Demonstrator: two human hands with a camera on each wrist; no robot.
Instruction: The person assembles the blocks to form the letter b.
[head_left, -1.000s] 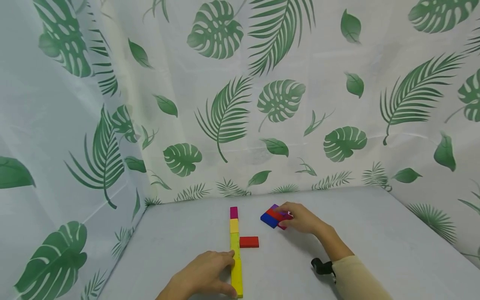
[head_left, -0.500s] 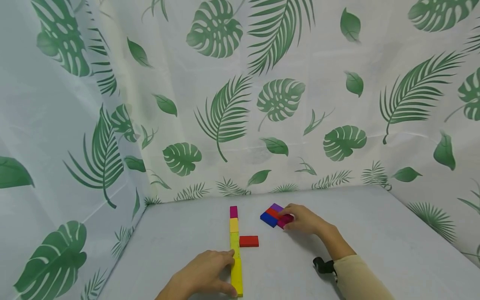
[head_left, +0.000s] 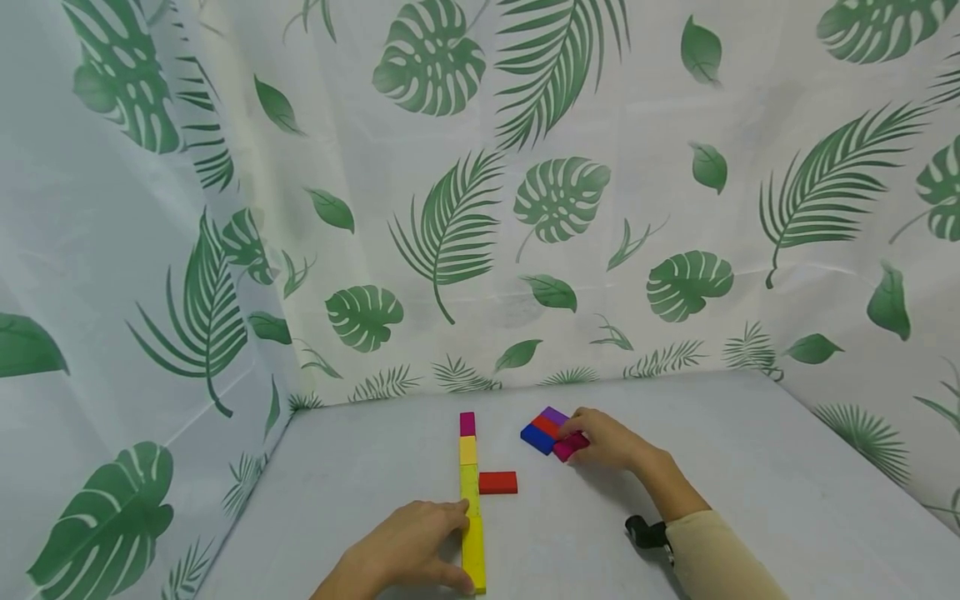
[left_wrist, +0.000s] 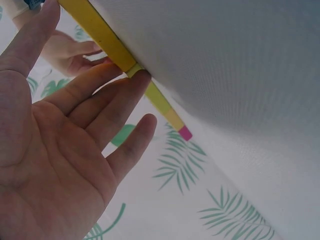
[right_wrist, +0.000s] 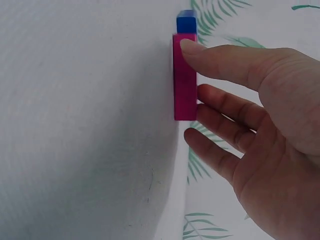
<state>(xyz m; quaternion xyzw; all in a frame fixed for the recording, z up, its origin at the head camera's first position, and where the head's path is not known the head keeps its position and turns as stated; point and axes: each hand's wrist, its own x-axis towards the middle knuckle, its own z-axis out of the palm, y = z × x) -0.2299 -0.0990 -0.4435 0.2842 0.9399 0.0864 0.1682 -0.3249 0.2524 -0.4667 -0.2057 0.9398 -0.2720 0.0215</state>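
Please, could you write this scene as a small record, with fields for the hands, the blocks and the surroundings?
Left hand: rests against the yellow block, fingertips near its join with the lime block
Right hand: pinches a magenta block beside the group
Row, near to far: yellow, lime, light orange block, pink block
Right of row: single red block; contact unclear
Group: blue block, second red block, purple block
Surface: pale table
Backdrop: leaf-print cloth

Right hand (right_wrist: 282,132), fingers (right_wrist: 225,60) pinching a magenta block (right_wrist: 184,87), blue block (right_wrist: 186,25) just beyond, leaf-print cloth (right_wrist: 270,27) behind
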